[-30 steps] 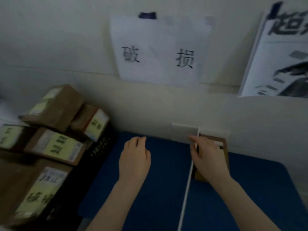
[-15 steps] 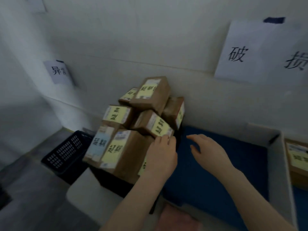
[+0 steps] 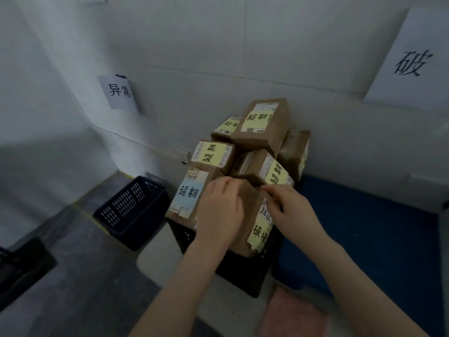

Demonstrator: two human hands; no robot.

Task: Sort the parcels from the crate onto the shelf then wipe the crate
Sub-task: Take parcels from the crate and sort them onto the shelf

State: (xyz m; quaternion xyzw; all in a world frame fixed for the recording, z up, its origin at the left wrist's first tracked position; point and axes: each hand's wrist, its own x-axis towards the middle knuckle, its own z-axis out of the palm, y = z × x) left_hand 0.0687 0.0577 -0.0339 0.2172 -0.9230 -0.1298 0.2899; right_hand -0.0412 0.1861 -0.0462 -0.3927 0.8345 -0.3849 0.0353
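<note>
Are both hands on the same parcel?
Yes, the left hand and the right hand both hold the front parcel with the yellow label.

White painted walls (image 3: 218, 45) meet in a corner. Handwritten white paper sign (image 3: 120, 93) taped left, another paper sign (image 3: 413, 62) right. Grey concrete floor (image 3: 73, 276), dim light.

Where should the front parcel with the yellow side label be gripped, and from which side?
By its top edges, from above on the near side. The front parcel sits foremost in the crate, top face exposed, other parcels packed behind and left. The left hand and right hand hold there.
</note>
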